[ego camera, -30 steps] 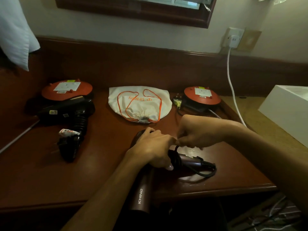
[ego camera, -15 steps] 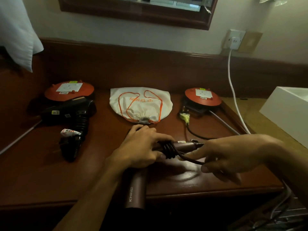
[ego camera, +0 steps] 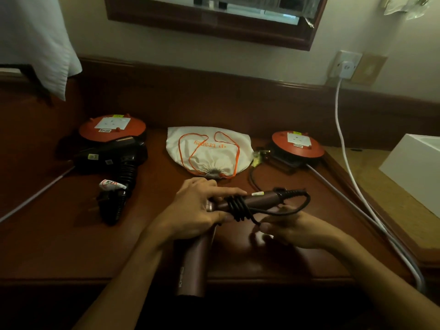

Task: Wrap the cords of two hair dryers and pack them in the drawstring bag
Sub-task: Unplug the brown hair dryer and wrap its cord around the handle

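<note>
Pinching cord [ego camera: 281, 211], right hand [ego camera: 292, 231] beside dryer [ego camera: 195, 260]

Maroon hair dryer [ego camera: 190, 270], black cord [ego camera: 240, 207], white bag [ego camera: 209, 148] with orange drawstring [ego camera: 183, 151], black dryer [ego camera: 112, 158]

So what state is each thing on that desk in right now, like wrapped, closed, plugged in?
Brown hair dryer: lying on the desk, held by the left hand.
Its cord: several turns wound around the handle, rest loose, pinched by the right hand.
Black hair dryer: lying untouched, cord bundled at its handle.
Drawstring bag: flat, mouth cinched shut.
White wall plug: plugged in.
</note>
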The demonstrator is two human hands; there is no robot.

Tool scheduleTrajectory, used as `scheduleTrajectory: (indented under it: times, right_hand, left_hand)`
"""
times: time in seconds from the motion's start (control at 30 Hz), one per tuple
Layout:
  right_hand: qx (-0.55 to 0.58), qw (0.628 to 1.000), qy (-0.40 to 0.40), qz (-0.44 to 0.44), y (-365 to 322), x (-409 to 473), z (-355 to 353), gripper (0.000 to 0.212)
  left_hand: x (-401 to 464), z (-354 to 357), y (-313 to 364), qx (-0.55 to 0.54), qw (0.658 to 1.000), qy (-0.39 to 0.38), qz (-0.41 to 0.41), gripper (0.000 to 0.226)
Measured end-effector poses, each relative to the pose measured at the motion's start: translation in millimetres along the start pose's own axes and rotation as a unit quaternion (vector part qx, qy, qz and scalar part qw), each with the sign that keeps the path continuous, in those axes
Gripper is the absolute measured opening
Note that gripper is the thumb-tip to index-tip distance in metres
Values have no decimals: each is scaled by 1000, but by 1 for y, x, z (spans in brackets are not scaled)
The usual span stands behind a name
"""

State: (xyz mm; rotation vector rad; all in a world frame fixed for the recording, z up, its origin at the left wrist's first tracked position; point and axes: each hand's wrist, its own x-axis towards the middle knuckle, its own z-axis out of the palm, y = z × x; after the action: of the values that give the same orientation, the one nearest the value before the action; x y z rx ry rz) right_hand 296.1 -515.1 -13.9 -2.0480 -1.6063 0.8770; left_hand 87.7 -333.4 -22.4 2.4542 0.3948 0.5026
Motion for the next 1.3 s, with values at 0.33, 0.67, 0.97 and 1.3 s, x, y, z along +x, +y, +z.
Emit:
scheduleTrajectory:
  times: [0.33, 0.67, 0.97, 1.3]
  right_hand:
    - [-91, 994, -1, -67, -7, 47, -32, 26]
    - [-166, 974, -151, 25, -66, 52, -53, 7]
    - [-119, 991, -47, 40, -92, 35, -45, 35]
    - [-346, 938, -13, 22, -116, 13, -30, 38]
  left_hand:
    - [-4, -6, 8, -9, 1000, -7, 13, 72]
    - [0, 6, 35, 176, 980, -88, 36, 65]
    - [2, 17, 49, 276, 954, -116, -9, 75]
    - [10, 15, 41, 162, 982, -98, -16, 53]
